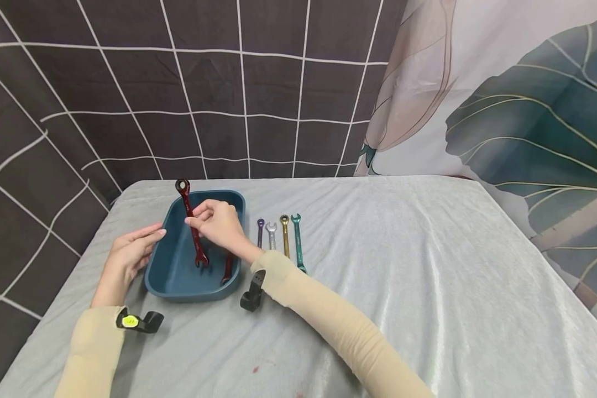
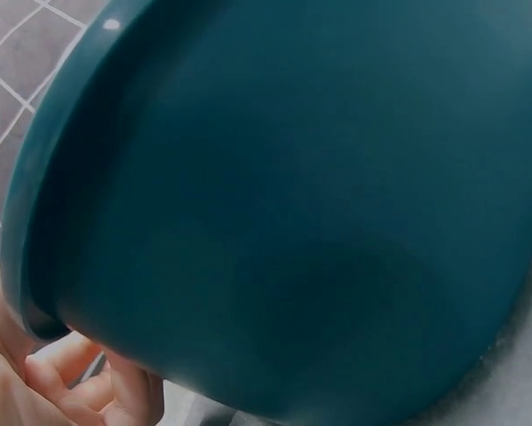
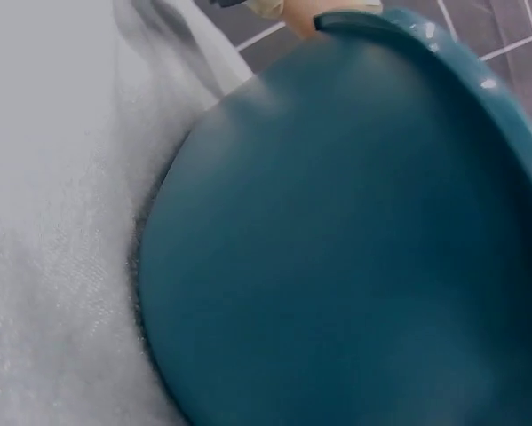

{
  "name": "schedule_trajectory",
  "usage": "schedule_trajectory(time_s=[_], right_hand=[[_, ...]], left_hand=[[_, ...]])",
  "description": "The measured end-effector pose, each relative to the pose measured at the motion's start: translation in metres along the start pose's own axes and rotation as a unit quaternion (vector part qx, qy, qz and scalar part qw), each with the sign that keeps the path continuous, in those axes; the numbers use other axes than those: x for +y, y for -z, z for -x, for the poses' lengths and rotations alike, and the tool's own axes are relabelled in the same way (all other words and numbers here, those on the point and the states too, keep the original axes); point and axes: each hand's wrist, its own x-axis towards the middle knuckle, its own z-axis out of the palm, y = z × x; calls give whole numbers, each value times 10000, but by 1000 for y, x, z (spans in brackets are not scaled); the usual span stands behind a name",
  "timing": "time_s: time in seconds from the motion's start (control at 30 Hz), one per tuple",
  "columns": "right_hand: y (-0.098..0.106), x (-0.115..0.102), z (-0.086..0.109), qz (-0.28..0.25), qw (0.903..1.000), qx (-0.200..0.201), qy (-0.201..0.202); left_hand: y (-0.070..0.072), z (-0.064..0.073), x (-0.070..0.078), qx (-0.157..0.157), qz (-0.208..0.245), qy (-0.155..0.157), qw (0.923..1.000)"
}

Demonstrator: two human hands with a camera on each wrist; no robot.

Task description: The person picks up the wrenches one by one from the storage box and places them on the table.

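Observation:
A dark red combination wrench slants over the inside of a blue plastic basin. My right hand pinches it around mid-shaft between thumb and fingers, ring end up and open end low in the basin. Another red wrench leans by the basin's right wall, its upper part hidden behind my right hand. At the left rim, my left hand holds the basin with its thumb at the edge. The left wrist view shows bent fingers below the rim. From the right wrist, the basin's outer wall hides the wrenches.
Right of the basin lie a purple wrench, a silver wrench, a gold wrench and a green wrench in a row. My right forearm covers some lower ends. A grey cloth covers the table; curtains hang behind.

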Motion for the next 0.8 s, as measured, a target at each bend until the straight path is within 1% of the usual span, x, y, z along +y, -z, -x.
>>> schedule_trajectory(time_s=[0.17, 0.3, 0.4, 0.43, 0.53, 0.63, 0.67, 0.8], right_hand=[[9, -1, 3, -96, 9998, 178, -74], [16, -2, 7, -474, 9979, 417, -105], [19, -3, 9, -807, 9953, 530, -98], [20, -4, 10, -877, 9947, 534, -104], [21, -6, 12, -942, 9944, 463, -126], [23, -9, 15, -986, 9943, 341, -223], [24, -10, 16, -1011, 9940, 306, -275], [28, -16, 20, -1183, 9917, 153, -484]], left_hand=[[-1, 1, 0, -38, 98, -11, 9999], [-1, 2, 0, -39, 149, -62, 9999], [-1, 2, -1, 46, 111, -58, 9999], [-1, 1, -1, 122, 143, -48, 9998], [-1, 1, -1, 183, 46, -34, 9998], [0, 2, -1, 143, 97, -29, 9998], [0, 2, -1, 75, 70, -36, 9999], [0, 3, -1, 29, 226, -11, 9997]])
